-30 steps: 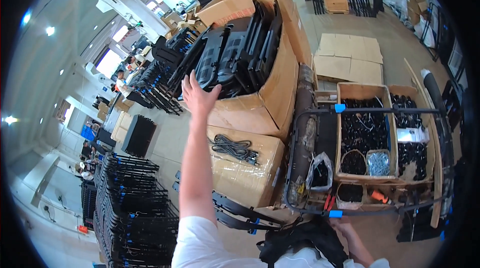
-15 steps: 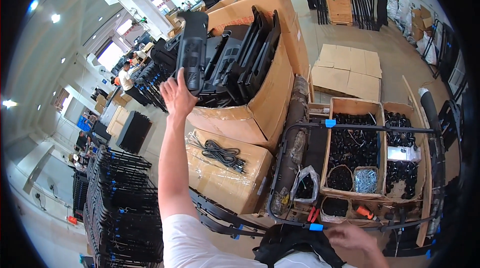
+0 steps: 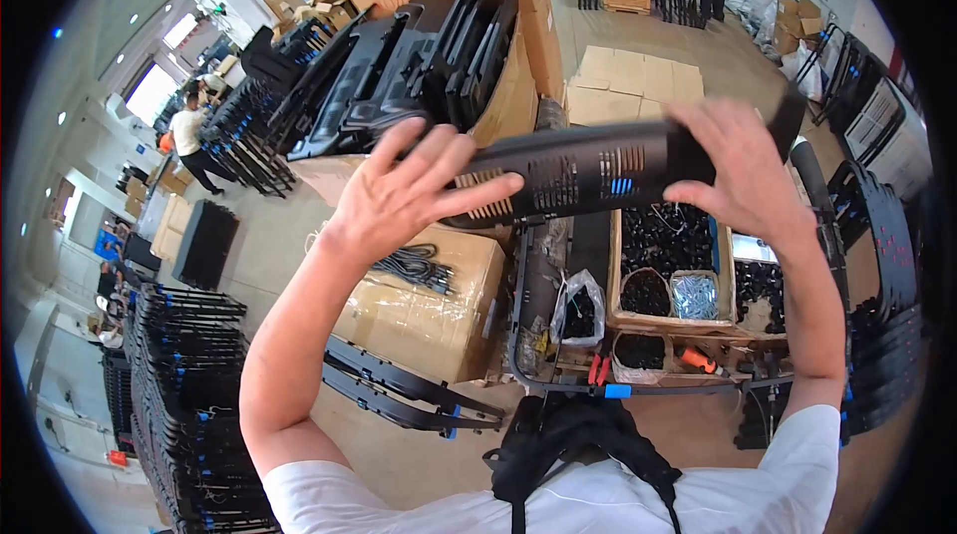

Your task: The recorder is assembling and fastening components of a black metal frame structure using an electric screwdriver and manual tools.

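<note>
A long black plastic panel with slotted vents (image 3: 598, 167) is held up crosswise in front of me, above the parts trays. My left hand (image 3: 409, 180) grips its left end, with the fingers over the top and the thumb along the vented face. At the other end, my right hand (image 3: 738, 170) holds the panel between thumb and fingers, slightly blurred. Below it, a black tubular frame with blue clips (image 3: 518, 335) lies over the work area, partly hidden by the panel.
Similar black panels (image 3: 399, 60) fill a large carton (image 3: 543, 25) at the far left. A taped carton (image 3: 429, 310) bears a coiled cable (image 3: 414, 267). Wooden trays hold black parts (image 3: 663, 235) and screws (image 3: 695, 295). An orange-handled tool (image 3: 701, 360) lies nearby. Stacked frames (image 3: 184, 384) stand left.
The panel has come from upright above the carton to crosswise before me. My right hand has risen from near my waist and taken its other end. The view has shifted.
</note>
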The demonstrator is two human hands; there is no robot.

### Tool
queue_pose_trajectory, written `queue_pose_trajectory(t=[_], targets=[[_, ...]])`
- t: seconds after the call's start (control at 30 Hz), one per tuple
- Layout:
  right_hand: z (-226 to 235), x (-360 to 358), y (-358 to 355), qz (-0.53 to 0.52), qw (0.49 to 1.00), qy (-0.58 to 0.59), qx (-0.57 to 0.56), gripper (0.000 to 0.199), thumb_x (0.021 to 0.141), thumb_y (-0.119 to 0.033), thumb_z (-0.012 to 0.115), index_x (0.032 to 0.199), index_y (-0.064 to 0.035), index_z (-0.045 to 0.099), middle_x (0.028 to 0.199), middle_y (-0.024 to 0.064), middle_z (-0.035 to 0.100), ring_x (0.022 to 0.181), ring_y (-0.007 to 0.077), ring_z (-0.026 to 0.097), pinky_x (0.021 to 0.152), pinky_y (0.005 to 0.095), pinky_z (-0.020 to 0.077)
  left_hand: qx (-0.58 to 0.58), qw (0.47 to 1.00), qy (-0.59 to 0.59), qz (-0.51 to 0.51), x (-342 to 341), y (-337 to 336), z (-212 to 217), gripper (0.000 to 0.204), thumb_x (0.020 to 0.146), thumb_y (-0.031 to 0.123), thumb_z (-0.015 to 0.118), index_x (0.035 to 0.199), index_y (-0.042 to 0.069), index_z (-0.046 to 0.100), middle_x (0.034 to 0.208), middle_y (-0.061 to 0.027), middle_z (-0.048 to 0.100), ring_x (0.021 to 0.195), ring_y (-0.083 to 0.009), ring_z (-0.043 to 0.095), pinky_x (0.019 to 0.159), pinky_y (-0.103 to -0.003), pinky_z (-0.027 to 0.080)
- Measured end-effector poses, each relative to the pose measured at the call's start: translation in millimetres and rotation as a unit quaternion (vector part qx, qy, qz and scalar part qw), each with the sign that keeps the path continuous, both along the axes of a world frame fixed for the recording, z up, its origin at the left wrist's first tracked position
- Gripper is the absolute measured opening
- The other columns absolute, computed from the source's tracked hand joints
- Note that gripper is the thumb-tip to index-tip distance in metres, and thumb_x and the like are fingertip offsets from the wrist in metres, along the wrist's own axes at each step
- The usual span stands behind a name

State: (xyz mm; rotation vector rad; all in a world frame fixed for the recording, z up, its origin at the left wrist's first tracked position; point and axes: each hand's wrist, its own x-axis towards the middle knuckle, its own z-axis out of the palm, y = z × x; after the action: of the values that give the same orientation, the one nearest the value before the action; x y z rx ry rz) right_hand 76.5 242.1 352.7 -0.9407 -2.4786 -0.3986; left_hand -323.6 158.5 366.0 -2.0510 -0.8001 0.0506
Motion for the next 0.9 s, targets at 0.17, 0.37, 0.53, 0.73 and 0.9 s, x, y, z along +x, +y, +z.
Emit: queue_pose_trajectory(t=[0.17,0.37,0.53,0.73,0.9], targets=[[-198.5,9.3,-28.2,-0.043,0.844,0.253,-0.471,0.037,0.094,-0.03,0.075,0.108,0.0005,0.06,0.096,0.0154,0.067,0.09,0.0222,0.062,0.086,0.041,0.0524,-0.002,0.994,-0.027,0.106,-0.4,10.0,-7.1,0.103,0.081,-0.003,0.063,0.167,0.035,0.023,0.169,-0.0055,0.032,0.16,-0.029,0.022,0.13,-0.051,0.016],[-360.2,-103.3,-84.1,-0.093,0.533,0.534,-0.65,0.032,0.106,-0.024,0.06,0.123,0.0027,0.063,0.112,0.008,0.069,0.102,0.0175,0.061,0.094,0.0356,0.0497,-0.029,0.937,-0.342,0.059,-2.3,25.7,-13.2,0.061,0.09,0.02,0.076,0.146,0.015,0.056,0.15,-0.0129,0.053,0.15,-0.0358,0.037,0.124,-0.05,0.029],[-398.3,-167.4,-95.1,-0.205,0.594,0.512,-0.585,0.039,0.105,-0.029,0.062,0.125,0.0044,0.06,0.122,0.0195,0.068,0.112,0.0296,0.063,0.099,0.0416,0.0479,-0.122,0.794,-0.596,-0.004,12.2,30.2,-71.8,0.043,0.094,0.017,0.072,0.135,0.004,0.063,0.13,-0.0192,0.066,0.124,-0.0381,0.061,0.106,-0.045,0.049],[-362.6,-186.2,-109.7,-0.271,0.605,0.442,-0.603,0.041,0.105,-0.031,0.06,0.127,0.003,0.057,0.124,0.0213,0.067,0.117,0.0327,0.063,0.1,0.044,0.0478,-0.233,0.689,-0.681,0.088,34.4,0.0,-178.8,0.029,0.097,0.015,0.069,0.123,0.002,0.07,0.111,-0.0179,0.074,0.103,-0.0371,0.071,0.091,-0.044,0.056],[-399.4,-172.0,-101.4,-0.239,0.605,0.475,-0.593,0.042,0.101,-0.028,0.063,0.127,0.0047,0.057,0.114,0.025,0.071,0.111,0.0363,0.069,0.097,0.0444,0.0498,-0.333,0.648,-0.677,0.104,84.4,0.9,-235.0,0.025,0.097,0.015,0.068,0.119,0.004,0.072,0.11,-0.0161,0.074,0.103,-0.037,0.071,0.089,-0.044,0.057]])
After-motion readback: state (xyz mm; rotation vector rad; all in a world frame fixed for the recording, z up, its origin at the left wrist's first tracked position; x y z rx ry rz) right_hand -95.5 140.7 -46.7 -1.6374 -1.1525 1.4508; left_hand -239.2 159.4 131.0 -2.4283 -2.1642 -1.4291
